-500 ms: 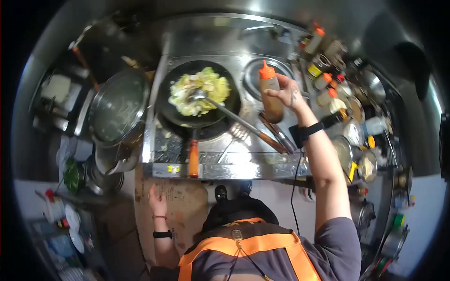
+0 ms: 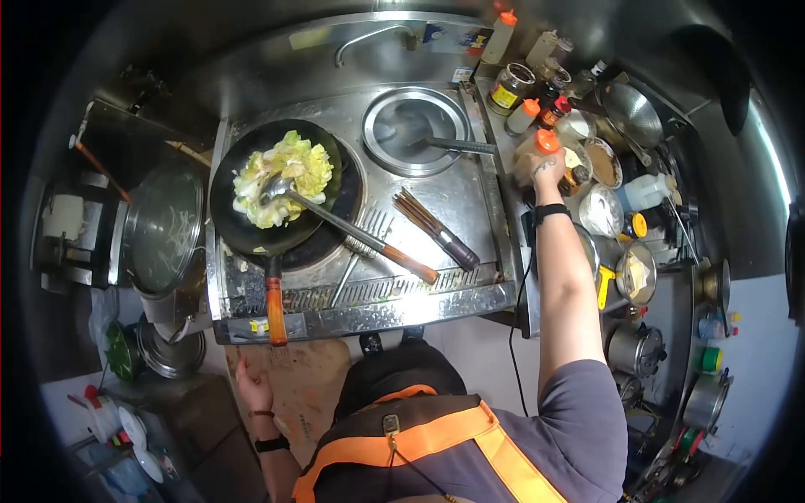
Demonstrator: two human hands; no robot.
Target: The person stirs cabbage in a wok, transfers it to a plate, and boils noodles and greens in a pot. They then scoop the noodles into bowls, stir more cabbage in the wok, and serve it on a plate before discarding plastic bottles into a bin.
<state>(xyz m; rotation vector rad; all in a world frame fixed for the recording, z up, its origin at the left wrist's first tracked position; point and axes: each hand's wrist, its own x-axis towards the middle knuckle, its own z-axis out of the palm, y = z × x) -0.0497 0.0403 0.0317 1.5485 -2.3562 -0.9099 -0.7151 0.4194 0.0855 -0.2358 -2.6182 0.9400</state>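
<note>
My right hand (image 2: 547, 170) is closed on a squeeze bottle (image 2: 547, 142) with an orange cap, among the jars and bowls on the right. My left hand (image 2: 252, 387) hangs below the stove's front edge, with nothing in it and its fingers loosely apart. A black wok (image 2: 237, 220) on the stove (image 2: 335, 318) holds chopped cabbage (image 2: 309, 170). Across the wok and stove lies a metal ladle (image 2: 344, 225), its bowl in the cabbage and its wooden handle toward the front.
A round lid (image 2: 381, 132) lies at the back of the stove. Wooden sticks (image 2: 423, 216) rest right of the ladle. Spice bowls (image 2: 601, 210) stand at the right. On the left sits a large covered pot (image 2: 163, 230).
My right hand has moved the squeeze bottle from above the stove to the condiments on the right. The whole view has shifted, and the stove shows further left.
</note>
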